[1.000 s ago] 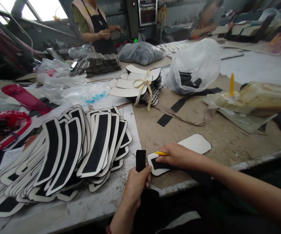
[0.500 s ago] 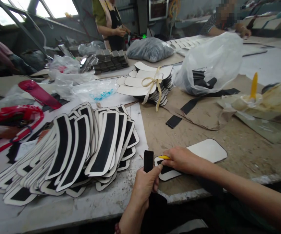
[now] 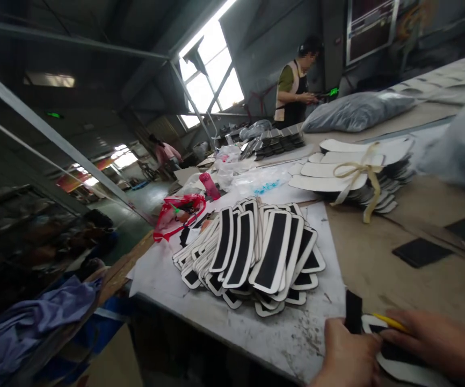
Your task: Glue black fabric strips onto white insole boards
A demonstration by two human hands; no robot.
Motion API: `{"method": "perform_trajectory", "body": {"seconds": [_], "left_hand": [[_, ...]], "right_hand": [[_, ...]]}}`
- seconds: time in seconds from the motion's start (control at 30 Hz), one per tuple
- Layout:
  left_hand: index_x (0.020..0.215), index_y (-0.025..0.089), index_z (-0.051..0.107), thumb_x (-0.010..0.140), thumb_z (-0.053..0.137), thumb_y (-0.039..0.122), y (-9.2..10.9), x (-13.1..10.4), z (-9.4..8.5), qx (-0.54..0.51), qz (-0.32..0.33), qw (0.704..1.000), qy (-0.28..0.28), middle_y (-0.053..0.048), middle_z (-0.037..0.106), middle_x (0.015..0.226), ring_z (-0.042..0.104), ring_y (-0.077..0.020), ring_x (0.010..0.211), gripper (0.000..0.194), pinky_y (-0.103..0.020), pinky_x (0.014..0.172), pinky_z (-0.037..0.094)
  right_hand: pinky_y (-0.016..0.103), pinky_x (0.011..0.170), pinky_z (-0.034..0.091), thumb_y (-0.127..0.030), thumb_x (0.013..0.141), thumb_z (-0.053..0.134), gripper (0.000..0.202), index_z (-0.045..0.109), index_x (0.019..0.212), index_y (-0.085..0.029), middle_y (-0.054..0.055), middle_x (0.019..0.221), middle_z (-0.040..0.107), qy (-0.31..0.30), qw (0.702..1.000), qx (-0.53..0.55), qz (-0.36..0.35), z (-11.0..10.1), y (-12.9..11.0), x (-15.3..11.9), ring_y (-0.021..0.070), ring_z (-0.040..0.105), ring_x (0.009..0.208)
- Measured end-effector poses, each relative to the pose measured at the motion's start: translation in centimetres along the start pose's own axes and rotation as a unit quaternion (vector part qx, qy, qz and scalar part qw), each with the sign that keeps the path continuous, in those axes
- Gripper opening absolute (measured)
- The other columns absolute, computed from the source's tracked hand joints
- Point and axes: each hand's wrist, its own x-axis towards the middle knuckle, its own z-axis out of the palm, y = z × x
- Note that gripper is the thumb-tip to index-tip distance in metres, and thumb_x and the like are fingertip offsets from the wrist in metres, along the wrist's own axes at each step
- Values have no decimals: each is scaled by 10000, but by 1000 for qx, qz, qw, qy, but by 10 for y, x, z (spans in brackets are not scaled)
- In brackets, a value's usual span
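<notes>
My left hand, at the lower right, is closed round a black fabric strip, whose end sticks up above the fist. Beside it my right hand, a little blurred, grips a thin yellow tool; its exact kind does not show. Under both hands lies a white rounded piece with a dark rim and a black strip on it, partly covered by the fingers. To the left of my hands spreads a fanned pile of white pieces with black strips in their middles.
A bundle of white pieces tied with a beige ribbon lies behind. Black scraps are at right, near a clear plastic bag. A red bag sits past the pile. The table's front edge runs diagonally. A person stands beyond.
The view has swung left and tilted, so the pile and hands now appear farther right. Both hands keep their holds beside the white piece.
</notes>
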Motion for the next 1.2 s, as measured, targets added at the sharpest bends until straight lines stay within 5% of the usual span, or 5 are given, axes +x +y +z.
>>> {"method": "perform_trajectory", "body": {"seconds": [0.03, 0.2, 1.2], "left_hand": [[688, 141, 555, 638, 638, 211, 1, -1, -1, 8, 12, 1000, -9, 89, 352, 315, 296, -80, 244, 119, -219, 279, 202], [482, 185, 459, 662, 628, 373, -3, 7, -4, 48, 56, 996, -42, 70, 368, 310, 327, -61, 271, 310, -201, 304, 185], [475, 216, 435, 656, 551, 360, -4, 12, 0, 91, 88, 991, -40, 60, 372, 269, 351, -104, 227, 258, -220, 280, 199]], "right_hand": [[346, 648, 477, -243, 808, 528, 184, 706, 856, -235, 107, 803, 713, -56, 997, -50, 11, -12, -10, -4, 274, 665, 752], [315, 705, 457, -358, 831, 551, 230, 684, 922, -194, 125, 918, 700, -90, 992, -80, 45, -44, -34, -7, 281, 639, 893], [317, 653, 489, -363, 800, 587, 265, 718, 925, -170, 148, 892, 710, -67, 990, -106, 65, -46, -42, -10, 302, 661, 851]]}}
